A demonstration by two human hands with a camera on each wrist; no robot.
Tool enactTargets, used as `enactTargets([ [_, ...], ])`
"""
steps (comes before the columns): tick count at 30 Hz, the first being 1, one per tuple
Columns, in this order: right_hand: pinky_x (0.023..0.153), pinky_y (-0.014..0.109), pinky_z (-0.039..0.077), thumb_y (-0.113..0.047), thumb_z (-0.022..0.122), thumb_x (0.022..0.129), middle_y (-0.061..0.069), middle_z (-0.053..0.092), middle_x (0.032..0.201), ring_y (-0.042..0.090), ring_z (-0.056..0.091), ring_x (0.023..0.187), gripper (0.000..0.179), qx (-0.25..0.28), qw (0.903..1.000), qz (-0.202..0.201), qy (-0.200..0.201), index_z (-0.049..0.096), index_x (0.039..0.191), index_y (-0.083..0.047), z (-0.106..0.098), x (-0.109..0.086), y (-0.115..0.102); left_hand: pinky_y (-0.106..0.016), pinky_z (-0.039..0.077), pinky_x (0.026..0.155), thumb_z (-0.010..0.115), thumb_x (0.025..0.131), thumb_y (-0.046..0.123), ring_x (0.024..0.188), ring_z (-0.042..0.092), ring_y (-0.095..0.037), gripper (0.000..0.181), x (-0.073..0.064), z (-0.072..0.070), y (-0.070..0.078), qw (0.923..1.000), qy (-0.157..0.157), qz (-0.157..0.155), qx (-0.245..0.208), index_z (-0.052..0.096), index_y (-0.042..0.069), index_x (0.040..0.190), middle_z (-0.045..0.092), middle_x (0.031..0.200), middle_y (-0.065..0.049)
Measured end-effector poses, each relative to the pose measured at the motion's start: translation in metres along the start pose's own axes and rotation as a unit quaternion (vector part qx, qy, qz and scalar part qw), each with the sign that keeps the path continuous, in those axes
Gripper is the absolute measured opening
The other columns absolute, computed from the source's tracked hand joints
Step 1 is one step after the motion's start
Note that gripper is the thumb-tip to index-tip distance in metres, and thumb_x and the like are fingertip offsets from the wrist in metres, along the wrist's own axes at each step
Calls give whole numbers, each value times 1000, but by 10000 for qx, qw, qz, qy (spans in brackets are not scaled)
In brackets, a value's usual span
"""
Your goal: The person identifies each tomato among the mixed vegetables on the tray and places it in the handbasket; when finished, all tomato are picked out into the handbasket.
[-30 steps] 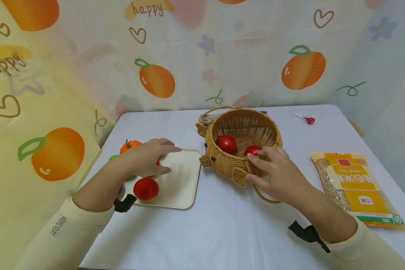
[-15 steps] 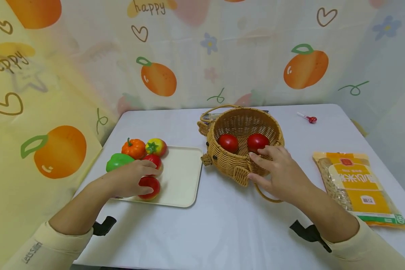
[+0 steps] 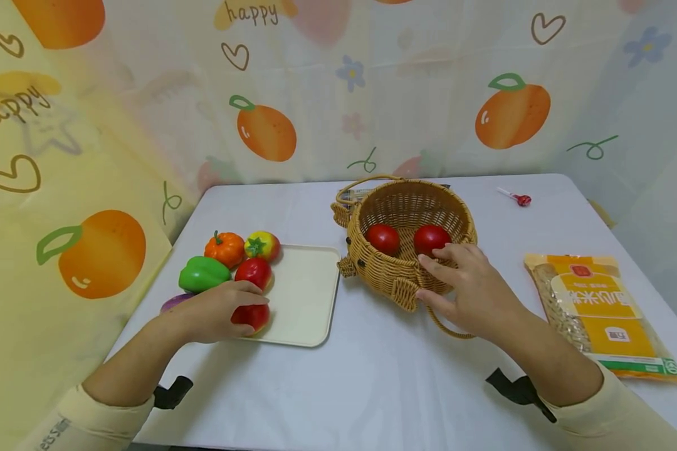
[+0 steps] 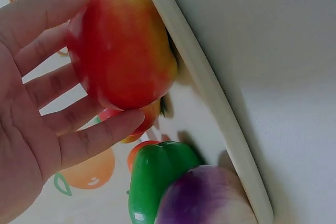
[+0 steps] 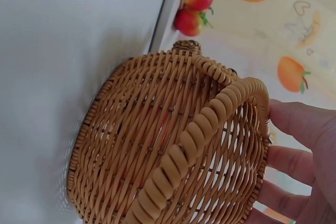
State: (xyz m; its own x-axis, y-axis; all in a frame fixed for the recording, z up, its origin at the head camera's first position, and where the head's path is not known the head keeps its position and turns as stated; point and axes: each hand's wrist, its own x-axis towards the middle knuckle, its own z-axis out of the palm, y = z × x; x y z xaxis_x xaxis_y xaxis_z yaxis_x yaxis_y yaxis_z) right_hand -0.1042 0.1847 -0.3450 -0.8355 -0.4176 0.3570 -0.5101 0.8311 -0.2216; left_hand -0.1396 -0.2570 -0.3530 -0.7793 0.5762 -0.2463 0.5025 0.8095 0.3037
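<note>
My left hand (image 3: 220, 315) grips a red-and-yellow tomato (image 4: 123, 48) at the near edge of the cream tray (image 3: 307, 300), fingers over its far side and thumb at its near side. Another red tomato (image 3: 254, 274) lies just beyond it, and a tomato with a green calyx (image 3: 262, 245) sits farther back. My right hand (image 3: 474, 291) holds the near right rim of the woven wicker basket (image 3: 380, 282), as the right wrist view also shows. Inside the basket lie two red, round fruits: one on the left (image 3: 382, 239), one on the right (image 3: 431, 239).
On the tray's left are an orange pumpkin (image 3: 224, 249), a green bell pepper (image 3: 204, 274) and a purple-and-white vegetable (image 4: 205, 198), partly hidden by my left arm in the head view. A grain bag (image 3: 603, 313) lies right; a lollipop (image 3: 516, 197) lies at the back.
My left hand has come down and back from above the tray onto the near tomato and closed round it. My right hand stays at the basket rim, its fingers drawn off the right fruit.
</note>
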Motion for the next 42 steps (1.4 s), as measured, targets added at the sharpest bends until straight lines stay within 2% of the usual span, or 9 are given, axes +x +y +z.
enactTargets([
  [1, 91, 54, 56, -33, 83, 85, 19, 62, 130, 42, 53, 120, 56, -3, 10000, -7, 23, 68, 135, -11, 0, 0, 0, -47, 60, 90, 84, 84, 17, 120, 58, -35, 42, 0, 0, 0, 10000, 11, 27, 8, 73, 13, 125, 64, 128, -12],
  [8, 92, 54, 56, -33, 84, 84, 19, 63, 129, 42, 53, 121, 57, -25, 9999, -49, 105, 68, 135, -11, 1, 0, 1, -45, 60, 89, 84, 84, 16, 123, 57, -33, 42, 0, -1, 2, 9994, -168, -294, -105, 73, 17, 124, 63, 131, -8],
  [12, 92, 54, 55, -33, 84, 85, 19, 63, 129, 42, 53, 120, 57, -28, 9999, -82, 127, 69, 134, -11, 1, 1, 1, -45, 61, 89, 85, 84, 19, 122, 57, -32, 42, 0, -2, 3, 9993, -198, -282, -134, 73, 20, 124, 63, 130, -7],
  [20, 95, 54, 53, -34, 83, 86, 18, 62, 130, 41, 52, 121, 56, -30, 10000, -22, 24, 68, 135, -11, 1, -1, 0, -41, 60, 89, 83, 86, 21, 122, 56, -29, 42, 2, -6, 8, 9997, -98, 177, -115, 72, 19, 127, 64, 129, -4],
  [28, 93, 53, 55, -33, 83, 85, 18, 63, 129, 40, 53, 120, 55, -12, 10000, 26, 83, 69, 134, -11, 3, -1, 0, -39, 60, 88, 83, 86, 24, 120, 58, -26, 42, 13, -24, 22, 9991, 123, 390, -61, 72, 21, 127, 64, 129, -1],
  [31, 91, 52, 56, -33, 84, 84, 17, 64, 127, 39, 55, 118, 54, -25, 9998, 10, 201, 70, 132, -11, 4, -1, 0, -41, 60, 89, 83, 87, 25, 120, 60, -27, 43, 18, -31, 28, 9977, 282, 618, -28, 72, 19, 128, 64, 130, -3],
  [35, 91, 53, 56, -32, 85, 83, 17, 66, 125, 40, 56, 116, 53, -42, 9995, -10, 316, 72, 130, -10, 5, 0, 0, -41, 59, 92, 81, 88, 27, 119, 61, -24, 43, 26, -41, 39, 9946, 435, 931, -145, 71, 20, 129, 64, 130, -1],
  [39, 90, 52, 57, -32, 85, 83, 17, 66, 124, 39, 56, 116, 53, -79, 9996, 25, 275, 72, 130, -11, 4, 1, 1, -36, 59, 89, 80, 89, 28, 117, 60, -19, 44, 35, -55, 56, 9934, 419, 989, -397, 69, 21, 132, 62, 133, 4],
  [42, 89, 52, 58, -33, 85, 83, 17, 66, 124, 39, 57, 115, 53, -68, 9996, 19, 268, 72, 129, -11, 4, 1, 2, -33, 60, 86, 79, 91, 26, 115, 62, -19, 45, 45, -64, 68, 9912, 496, 1152, -425, 68, 20, 134, 61, 135, 2],
])
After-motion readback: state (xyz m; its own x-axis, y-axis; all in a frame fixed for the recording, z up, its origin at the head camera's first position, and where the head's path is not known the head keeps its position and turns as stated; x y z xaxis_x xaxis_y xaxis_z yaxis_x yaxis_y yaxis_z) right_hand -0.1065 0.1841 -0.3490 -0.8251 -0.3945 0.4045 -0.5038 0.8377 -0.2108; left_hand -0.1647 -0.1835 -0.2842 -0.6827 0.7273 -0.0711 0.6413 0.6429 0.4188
